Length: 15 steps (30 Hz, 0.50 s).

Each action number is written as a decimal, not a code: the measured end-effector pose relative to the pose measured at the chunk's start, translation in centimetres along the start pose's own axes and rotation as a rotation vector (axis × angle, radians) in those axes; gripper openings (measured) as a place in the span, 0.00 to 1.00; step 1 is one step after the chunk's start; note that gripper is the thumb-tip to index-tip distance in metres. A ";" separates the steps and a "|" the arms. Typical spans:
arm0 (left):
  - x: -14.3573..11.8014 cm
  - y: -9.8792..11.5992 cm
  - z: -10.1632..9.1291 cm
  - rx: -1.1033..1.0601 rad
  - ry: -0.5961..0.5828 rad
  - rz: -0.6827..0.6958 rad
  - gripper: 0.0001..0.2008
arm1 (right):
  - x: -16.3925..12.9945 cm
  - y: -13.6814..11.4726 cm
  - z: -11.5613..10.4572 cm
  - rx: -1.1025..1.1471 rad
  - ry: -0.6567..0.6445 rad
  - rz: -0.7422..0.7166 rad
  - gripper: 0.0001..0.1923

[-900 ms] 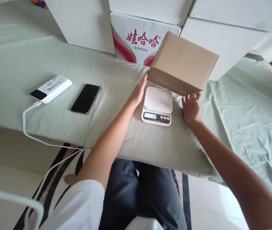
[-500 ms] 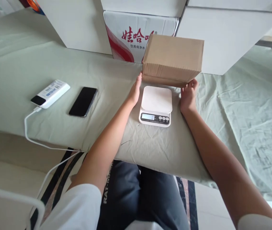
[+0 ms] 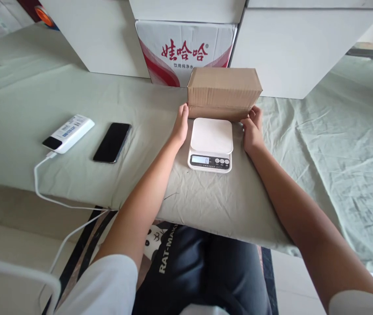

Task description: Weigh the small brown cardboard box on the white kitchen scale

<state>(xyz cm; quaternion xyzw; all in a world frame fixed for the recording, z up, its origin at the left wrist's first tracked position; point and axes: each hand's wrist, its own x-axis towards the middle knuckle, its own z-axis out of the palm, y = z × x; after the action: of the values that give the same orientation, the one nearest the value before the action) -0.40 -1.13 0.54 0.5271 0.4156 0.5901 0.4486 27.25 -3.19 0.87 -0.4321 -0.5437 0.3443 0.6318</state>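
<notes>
Left grip [image 3: 180, 126] and right grip [image 3: 253, 130] clasp a brown rectangular cardboard box [image 3: 223, 94] behind a white square-topped plastic scale [image 3: 212, 135].

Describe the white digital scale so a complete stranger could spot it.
On the pale green cloth, find the big white carton with red lettering. Before it, the left hand and right hand hold a plain brown cardboard box; the white rectangular scale sits nearer the camera. Unlike the flat black phone to its left, it has a square tray and three round buttons beside its display.
</notes>
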 end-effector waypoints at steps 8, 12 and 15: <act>-0.1 0.5 0.1 -0.031 0.023 -0.013 0.34 | -0.3 -0.4 0.3 -0.055 0.013 0.002 0.20; 0.3 -0.1 0.0 -0.048 0.026 0.004 0.32 | -0.2 -0.7 0.2 -0.058 0.012 0.002 0.20; 0.5 -0.2 0.0 -0.067 0.020 0.015 0.32 | -0.1 -1.0 0.3 -0.059 0.000 -0.012 0.21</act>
<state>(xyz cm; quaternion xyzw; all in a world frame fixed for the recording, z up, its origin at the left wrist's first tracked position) -0.42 -0.59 0.50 0.5089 0.3960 0.6125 0.4572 26.92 -3.60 1.74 -0.4472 -0.5564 0.3243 0.6207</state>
